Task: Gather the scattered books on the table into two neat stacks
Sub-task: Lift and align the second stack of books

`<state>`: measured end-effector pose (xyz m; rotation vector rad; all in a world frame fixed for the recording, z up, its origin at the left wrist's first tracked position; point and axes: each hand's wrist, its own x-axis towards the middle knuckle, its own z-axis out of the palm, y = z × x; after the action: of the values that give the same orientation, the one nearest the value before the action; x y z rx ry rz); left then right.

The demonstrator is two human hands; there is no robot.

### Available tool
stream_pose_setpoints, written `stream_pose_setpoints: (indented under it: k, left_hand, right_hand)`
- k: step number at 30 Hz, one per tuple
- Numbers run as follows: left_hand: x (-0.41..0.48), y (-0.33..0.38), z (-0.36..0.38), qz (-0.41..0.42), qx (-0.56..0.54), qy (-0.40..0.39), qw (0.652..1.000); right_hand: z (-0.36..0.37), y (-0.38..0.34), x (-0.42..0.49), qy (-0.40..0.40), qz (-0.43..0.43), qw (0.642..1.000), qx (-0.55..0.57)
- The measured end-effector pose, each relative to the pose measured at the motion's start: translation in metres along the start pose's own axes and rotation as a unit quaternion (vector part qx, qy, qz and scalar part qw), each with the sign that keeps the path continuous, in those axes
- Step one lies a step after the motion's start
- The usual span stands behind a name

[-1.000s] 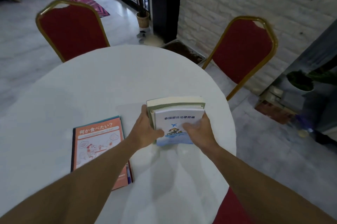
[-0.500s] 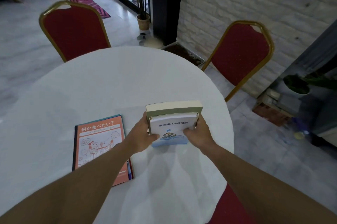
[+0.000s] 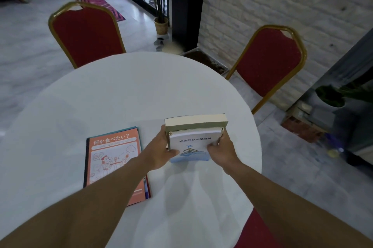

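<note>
Both hands, left (image 3: 159, 151) and right (image 3: 223, 151), grip a book stack (image 3: 193, 136), seemingly lifted off the table (image 3: 121, 96).

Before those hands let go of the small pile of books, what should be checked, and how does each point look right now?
1. Both hands on the pile: ok. The left hand and right hand clasp its sides.
2. Edges squared: not ok. The white book sits nearer the person than the thick green book under it.
3. Pile resting flat on the round table: cannot tell.
4. Room from the table edge: ok, though the edge is close on the right.
5. Second stack neat: roughly ok. The orange book tops thin books, whose edges peek out.
</note>
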<state>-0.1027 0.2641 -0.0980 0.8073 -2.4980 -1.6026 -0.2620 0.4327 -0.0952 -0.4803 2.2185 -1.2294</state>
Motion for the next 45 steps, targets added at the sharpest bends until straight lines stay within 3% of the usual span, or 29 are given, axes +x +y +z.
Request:
stream_pose_setpoints:
  k: [26,30,34,38,40,45]
  left_hand:
    - [-0.018,-0.008,-0.006,0.041,0.108,-0.015,0.993]
    - [-0.018,-0.011,-0.004,0.029,0.112,-0.015,0.993]
    - [-0.018,0.0,-0.001,0.016,0.028,-0.007,0.999]
    - [-0.009,0.013,0.001,-0.059,-0.054,0.02,0.997]
    - [-0.008,0.013,0.004,-0.129,-0.033,0.034,0.991]
    - [-0.005,0.001,0.018,-0.185,0.05,0.013,0.981]
  right_hand:
    - [0.006,0.005,-0.019,-0.001,0.015,1.0,-0.023]
    - [0.007,-0.001,-0.019,-0.033,0.021,0.999,-0.023]
    - [-0.001,-0.012,-0.011,-0.099,0.037,0.994,0.009]
    - [-0.011,-0.013,-0.004,-0.109,0.073,0.991,0.03]
    - [-0.01,-0.008,-0.007,-0.104,0.089,0.989,0.046]
    - [-0.003,0.015,-0.021,-0.095,0.115,0.989,0.026]
